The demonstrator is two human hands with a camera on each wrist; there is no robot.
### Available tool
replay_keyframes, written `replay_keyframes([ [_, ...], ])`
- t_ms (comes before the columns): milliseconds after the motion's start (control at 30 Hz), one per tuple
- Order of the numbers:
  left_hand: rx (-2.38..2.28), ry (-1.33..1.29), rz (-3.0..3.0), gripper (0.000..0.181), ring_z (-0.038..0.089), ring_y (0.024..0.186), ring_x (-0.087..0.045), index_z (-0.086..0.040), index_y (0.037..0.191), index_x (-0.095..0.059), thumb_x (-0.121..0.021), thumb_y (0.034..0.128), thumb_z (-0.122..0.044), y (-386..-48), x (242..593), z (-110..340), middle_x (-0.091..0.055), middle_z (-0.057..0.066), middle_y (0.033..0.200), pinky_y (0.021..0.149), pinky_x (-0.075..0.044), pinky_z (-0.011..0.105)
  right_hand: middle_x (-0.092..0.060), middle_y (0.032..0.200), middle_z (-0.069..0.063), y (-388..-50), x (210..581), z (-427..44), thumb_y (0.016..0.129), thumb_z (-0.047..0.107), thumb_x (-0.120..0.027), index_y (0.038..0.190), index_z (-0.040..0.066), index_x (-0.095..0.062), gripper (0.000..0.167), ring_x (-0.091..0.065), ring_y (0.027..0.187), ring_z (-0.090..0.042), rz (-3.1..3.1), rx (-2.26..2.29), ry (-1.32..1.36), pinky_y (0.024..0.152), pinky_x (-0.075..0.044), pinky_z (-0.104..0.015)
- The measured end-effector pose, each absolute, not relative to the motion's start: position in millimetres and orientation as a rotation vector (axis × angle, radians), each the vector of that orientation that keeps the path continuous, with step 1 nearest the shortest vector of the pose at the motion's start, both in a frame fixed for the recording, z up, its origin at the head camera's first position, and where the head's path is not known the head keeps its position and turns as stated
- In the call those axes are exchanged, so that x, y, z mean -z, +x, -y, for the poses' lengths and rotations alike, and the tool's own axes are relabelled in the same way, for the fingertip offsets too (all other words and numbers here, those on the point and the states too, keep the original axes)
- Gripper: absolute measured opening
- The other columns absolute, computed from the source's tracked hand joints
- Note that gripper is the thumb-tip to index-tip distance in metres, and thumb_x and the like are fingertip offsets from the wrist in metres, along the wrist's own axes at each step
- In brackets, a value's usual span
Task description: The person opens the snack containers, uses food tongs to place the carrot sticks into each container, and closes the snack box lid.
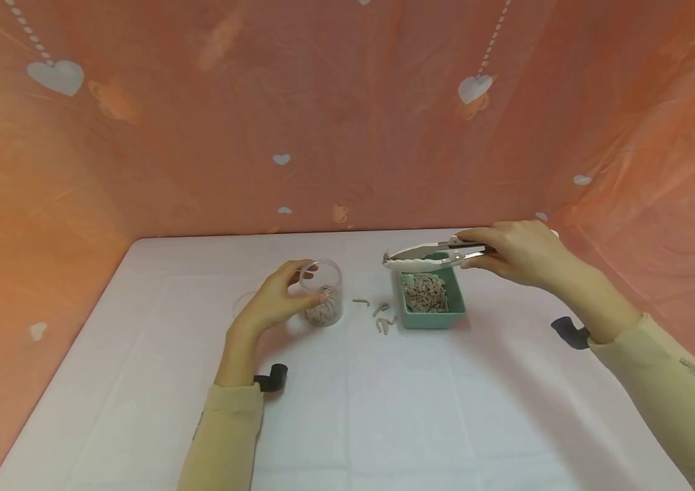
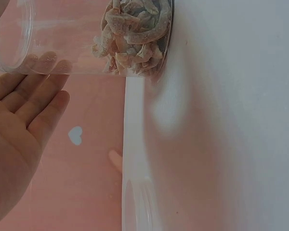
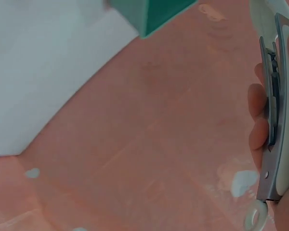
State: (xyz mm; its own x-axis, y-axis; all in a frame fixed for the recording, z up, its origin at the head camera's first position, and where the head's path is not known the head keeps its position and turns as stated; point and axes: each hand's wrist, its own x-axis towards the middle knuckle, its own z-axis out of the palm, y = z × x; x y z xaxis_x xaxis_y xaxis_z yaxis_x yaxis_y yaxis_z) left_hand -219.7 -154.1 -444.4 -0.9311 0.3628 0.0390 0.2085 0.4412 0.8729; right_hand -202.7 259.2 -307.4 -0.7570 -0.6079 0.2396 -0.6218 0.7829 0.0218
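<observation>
My left hand (image 1: 270, 296) holds a clear jar (image 1: 324, 273) upright on the table, with the thumb on its near side and the fingers behind. Brownish, floury-looking strips (image 2: 139, 36) fill the bottom of the jar. To the right, my right hand (image 1: 522, 252) grips a pair of tongs (image 1: 423, 264) with white tips and metal arms. A small brown piece (image 1: 387, 258) is at the tongs' tips, above the left edge of a green tub (image 1: 433, 321). More of the strips (image 1: 425, 294) are heaped in that tub.
Several loose strips (image 1: 382, 309) lie between the jar and the tub. A round clear lid (image 1: 241, 302) is partly hidden behind the left hand. The white-covered table (image 1: 408, 409) ends at a pinkish-orange curtain (image 1: 347, 123) with hearts.
</observation>
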Motion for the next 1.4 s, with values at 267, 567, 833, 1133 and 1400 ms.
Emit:
replay_keyframes([
  [267, -1.5, 0.523, -2.537, 0.075, 0.041, 0.142, -0.048, -0.006, 0.15, -0.048, -0.086, 0.0885, -0.028, -221.3, 446.9, 155.0, -0.056, 0.014, 0.147, 0.118, -0.038, 0.055, -0.077, 0.101, -0.004, -209.5, 299.5, -224.9, 0.088, 0.03, -0.084, 0.126, 0.014, -0.073, 0.042, -0.069, 0.079, -0.022, 2.762, -0.132, 1.003, 0.059, -0.053, -0.045],
  [567, -1.497, 0.537, -2.537, 0.074, 0.04, 0.141, -0.048, -0.006, 0.15, -0.049, -0.085, 0.0888, -0.028, -221.6, 447.2, 154.4, -0.057, 0.013, 0.146, 0.119, -0.038, 0.054, -0.078, 0.105, -0.006, -223.5, 310.8, -190.1, 0.087, 0.033, -0.085, 0.127, 0.013, -0.073, 0.046, -0.071, 0.081, -0.023, 2.7, -0.222, 1.115, 0.063, -0.054, -0.045],
  [833, -1.506, 0.523, -2.518, 0.078, 0.042, 0.144, -0.045, -0.009, 0.153, -0.047, -0.085, 0.0893, -0.033, -220.6, 447.4, 155.4, -0.051, 0.014, 0.151, 0.118, -0.037, 0.059, -0.078, 0.102, -0.008, -234.3, 330.2, -171.8, 0.085, 0.031, -0.087, 0.123, 0.011, -0.074, 0.045, -0.072, 0.08, -0.025, 2.656, -0.267, 1.175, 0.063, -0.055, -0.048],
  [1133, -1.531, 0.527, -2.51, 0.077, 0.038, 0.144, -0.047, -0.009, 0.152, -0.048, -0.086, 0.0884, -0.032, -221.9, 447.4, 155.2, -0.053, 0.012, 0.15, 0.119, -0.036, 0.057, -0.078, 0.098, -0.009, -237.1, 340.4, -162.7, 0.087, 0.035, -0.085, 0.125, 0.01, -0.075, 0.046, -0.068, 0.072, -0.022, 2.714, -0.276, 1.182, 0.06, -0.054, -0.045],
  [1400, -1.5, 0.515, -2.534, 0.075, 0.039, 0.143, -0.048, -0.006, 0.15, -0.049, -0.085, 0.0891, -0.029, -222.2, 447.1, 154.8, -0.053, 0.014, 0.149, 0.119, -0.037, 0.055, -0.078, 0.102, -0.008, -236.7, 342.1, -162.7, 0.088, 0.035, -0.084, 0.125, 0.009, -0.075, 0.046, -0.071, 0.076, -0.022, 2.722, -0.292, 1.178, 0.064, -0.056, -0.046],
])
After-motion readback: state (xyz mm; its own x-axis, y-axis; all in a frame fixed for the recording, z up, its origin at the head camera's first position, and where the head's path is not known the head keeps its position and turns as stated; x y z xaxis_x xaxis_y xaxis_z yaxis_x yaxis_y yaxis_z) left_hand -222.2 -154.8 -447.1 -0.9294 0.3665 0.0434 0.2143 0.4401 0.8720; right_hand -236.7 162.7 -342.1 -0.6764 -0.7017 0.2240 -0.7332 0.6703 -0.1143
